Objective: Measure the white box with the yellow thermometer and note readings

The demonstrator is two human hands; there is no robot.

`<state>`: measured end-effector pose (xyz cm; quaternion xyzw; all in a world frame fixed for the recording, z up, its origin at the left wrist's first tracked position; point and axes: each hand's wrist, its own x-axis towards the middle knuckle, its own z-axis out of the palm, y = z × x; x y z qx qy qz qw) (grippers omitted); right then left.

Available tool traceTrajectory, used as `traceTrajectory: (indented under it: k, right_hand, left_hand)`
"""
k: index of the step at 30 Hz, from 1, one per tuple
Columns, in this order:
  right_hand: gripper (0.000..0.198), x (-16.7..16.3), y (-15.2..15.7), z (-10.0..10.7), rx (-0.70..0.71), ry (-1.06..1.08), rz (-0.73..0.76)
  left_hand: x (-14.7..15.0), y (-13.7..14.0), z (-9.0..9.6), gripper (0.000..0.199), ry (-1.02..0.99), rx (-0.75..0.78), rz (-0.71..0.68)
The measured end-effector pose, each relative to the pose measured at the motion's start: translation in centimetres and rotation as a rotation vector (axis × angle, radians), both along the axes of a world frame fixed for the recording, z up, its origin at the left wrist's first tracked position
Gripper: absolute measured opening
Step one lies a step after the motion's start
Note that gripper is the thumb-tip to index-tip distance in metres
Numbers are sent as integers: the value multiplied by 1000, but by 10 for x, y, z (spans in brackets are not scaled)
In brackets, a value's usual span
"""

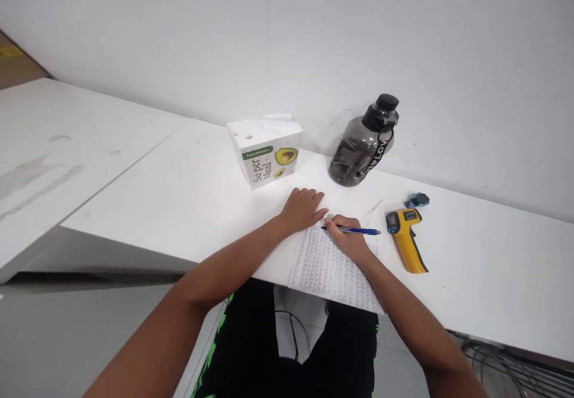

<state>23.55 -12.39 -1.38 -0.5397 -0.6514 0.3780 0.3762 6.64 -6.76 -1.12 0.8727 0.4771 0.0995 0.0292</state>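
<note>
A blue pen [364,231] is in the grip of my right hand [348,235], its tip pointing left near the top of a sheet of paper [332,272]. Rows of dense handwriting cover the sheet, whose lower edge reaches past the table's front edge. My left hand [302,210] rests palm down at the sheet's upper left corner, thumb apart from the fingers and nothing visible in it. The two hands are close together, the left thumb beside the right hand's fingers.
Behind my left hand stands a white box [271,153] with avocado pictures. A dark water bottle [359,147] stands by the wall. To the right lie a yellow infrared thermometer [407,239] and a small teal device [417,199]. Cables [506,362] hang below the white table [493,266].
</note>
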Motion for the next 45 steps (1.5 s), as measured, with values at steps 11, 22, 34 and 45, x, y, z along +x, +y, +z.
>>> traceTrajectory:
  k: [11,22,34,45]
  right_hand:
    - [42,-3,0,4,-10,-4,-12]
    - [41,-1,-1,2,-11,-18,-40]
    - [44,0,-1,3,-7,-26,18]
    - [43,-1,-2,6,2,-26,-11]
  left_hand:
    - [0,1,-1,42,-21,-11,-4]
    - [1,1,-1,42,-33,-11,-6]
    - [0,0,-2,42,-25,13,-7]
    - [0,0,-1,42,-23,-1,-4]
